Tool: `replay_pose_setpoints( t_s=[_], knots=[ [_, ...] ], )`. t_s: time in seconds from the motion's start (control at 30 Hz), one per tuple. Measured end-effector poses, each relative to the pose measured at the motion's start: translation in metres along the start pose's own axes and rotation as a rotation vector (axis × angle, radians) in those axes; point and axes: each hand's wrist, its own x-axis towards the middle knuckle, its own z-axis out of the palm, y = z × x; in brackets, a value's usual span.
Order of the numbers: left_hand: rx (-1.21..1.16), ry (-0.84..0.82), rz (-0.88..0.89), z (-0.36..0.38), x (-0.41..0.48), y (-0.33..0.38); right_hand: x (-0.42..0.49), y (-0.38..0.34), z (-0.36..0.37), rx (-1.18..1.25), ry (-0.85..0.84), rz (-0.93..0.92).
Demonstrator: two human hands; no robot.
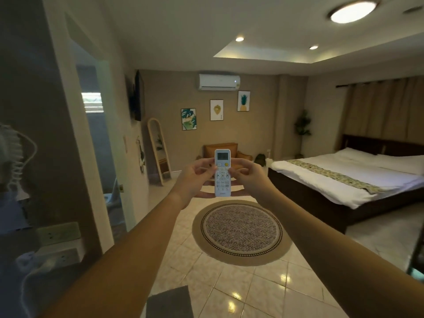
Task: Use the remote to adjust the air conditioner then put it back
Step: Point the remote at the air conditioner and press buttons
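We count 1 remote (222, 172), 1 AC unit (219, 82), 3 framed pics (216, 109), 1 bed (348, 177), 1 round rug (241, 231), 1 mirror (159, 150), 3 ceiling lights (353, 10), 2 hands (195, 177).

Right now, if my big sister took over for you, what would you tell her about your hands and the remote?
Left hand and right hand: both hold the white remote upright, at arm's length, screen side facing me.
The remote points toward the air conditioner, high on the far wall above three framed pictures.
Done: remote picked up and aimed.
I can't tell whether a button is pressed or the setting has changed.
Left: finish adjusting, then put the remote back. Its resting place is not in view.
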Motion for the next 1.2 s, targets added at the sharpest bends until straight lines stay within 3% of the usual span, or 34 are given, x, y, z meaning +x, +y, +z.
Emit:
replay_pose_setpoints(
  t_s=[0.47, 1.2],
  knots=[
    [-0.075, -0.133, 0.072, 0.023, 0.046, 0.004, 0.018, -0.007, -0.041, -0.013, 0.080, -0.031],
    [-0.063, -0.119, 0.119, 0.005, 0.042, 0.019, 0.016, -0.023, -0.025, -0.027, 0.067, -0.087]
  ],
)
